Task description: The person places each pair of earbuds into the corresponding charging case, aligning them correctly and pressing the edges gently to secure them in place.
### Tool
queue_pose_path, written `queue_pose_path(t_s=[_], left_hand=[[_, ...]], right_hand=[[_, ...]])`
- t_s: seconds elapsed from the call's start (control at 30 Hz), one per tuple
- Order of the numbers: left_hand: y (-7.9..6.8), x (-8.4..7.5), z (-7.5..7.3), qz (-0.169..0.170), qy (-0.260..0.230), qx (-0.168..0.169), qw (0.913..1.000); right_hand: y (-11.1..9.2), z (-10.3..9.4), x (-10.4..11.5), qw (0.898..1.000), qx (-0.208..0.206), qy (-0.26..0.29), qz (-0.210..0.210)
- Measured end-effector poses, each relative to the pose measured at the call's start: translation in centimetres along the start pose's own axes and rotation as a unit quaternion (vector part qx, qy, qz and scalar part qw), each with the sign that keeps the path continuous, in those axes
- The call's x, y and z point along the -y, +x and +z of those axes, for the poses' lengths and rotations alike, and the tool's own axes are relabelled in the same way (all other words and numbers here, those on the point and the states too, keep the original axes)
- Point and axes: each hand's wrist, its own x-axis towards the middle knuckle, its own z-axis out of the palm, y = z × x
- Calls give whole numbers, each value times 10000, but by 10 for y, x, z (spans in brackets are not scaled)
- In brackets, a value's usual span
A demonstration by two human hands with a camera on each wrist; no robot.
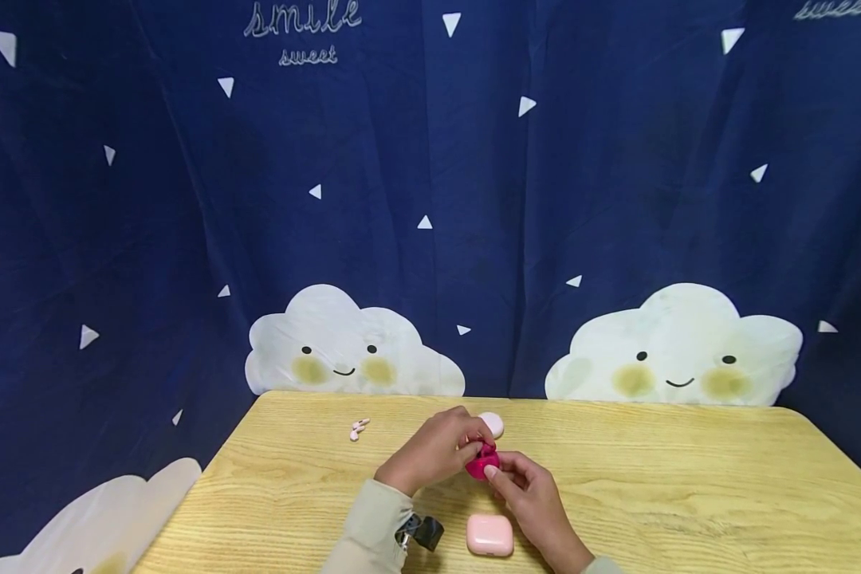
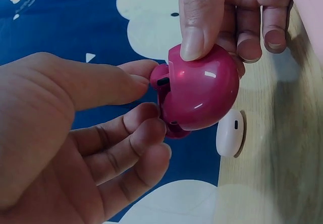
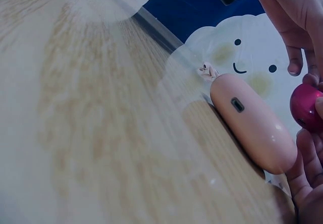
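My right hand (image 1: 534,498) holds a glossy magenta earbud case (image 1: 479,469) above the table, its thumb pressed on the shell. In the left wrist view the case (image 2: 207,93) stands with its mouth toward my left hand (image 2: 75,138). Thumb and forefinger of that hand pinch a magenta earbud (image 2: 160,75) with a dark slot, at the mouth of the case. How far the earbud sits inside is hidden. Another magenta rounded part (image 2: 177,132) shows at the lower edge of the opening. In the right wrist view the case (image 3: 304,108) is partly covered by fingers.
A pink earbud case (image 1: 489,535) lies on the wooden table (image 1: 689,478), nearest me. Behind the hands is a pale round case (image 1: 492,423). Small pale earbuds (image 1: 359,429) lie at the far left. A dark blue cloud-print curtain (image 1: 473,199) hangs behind the table.
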Motion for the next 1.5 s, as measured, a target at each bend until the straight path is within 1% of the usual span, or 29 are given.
queue_pose_path(t_s=[0.4,0.5,0.6,0.77,0.87,0.97,1.03,1.13,1.17,1.23,1.3,1.4,1.47,1.5], left_hand=[[-1,0,-1,-27,94,10,10000],[-2,0,-1,-19,22,-43,10000],[-3,2,1,-168,-211,-148,9995],[-7,9,4,-464,-638,-372,9962],[-10,12,7,-566,-828,-432,9940],[-13,14,11,-703,-1137,-514,9897],[-17,16,14,-856,-1375,-625,9848],[-22,18,21,-1196,-1737,-814,9741],[-24,18,23,-1325,-1884,-872,9692],[-27,19,27,-1546,-2314,-929,9560],[-28,19,32,-1705,-2875,-996,9372],[-29,13,36,-1806,-3690,-1100,9050],[-30,13,41,-1852,-4058,-1189,8871],[-31,14,44,-1865,-4204,-1223,8795]], right_hand=[[2,0,0,9999,-24,-19,117],[1,1,1,9999,-34,12,122],[2,2,1,9999,36,123,107],[3,5,1,9996,121,217,144],[2,4,1,9993,73,225,278],[2,1,1,9991,9,244,360],[3,-1,1,9987,-40,296,420],[3,-2,1,9986,-66,340,410],[3,-2,1,9988,-73,310,373],[2,-1,1,9988,-106,305,365],[3,-2,3,9985,-133,338,403],[4,-2,4,9978,-158,359,527],[4,-2,5,9973,-148,412,590],[4,-1,5,9973,-140,420,591]])
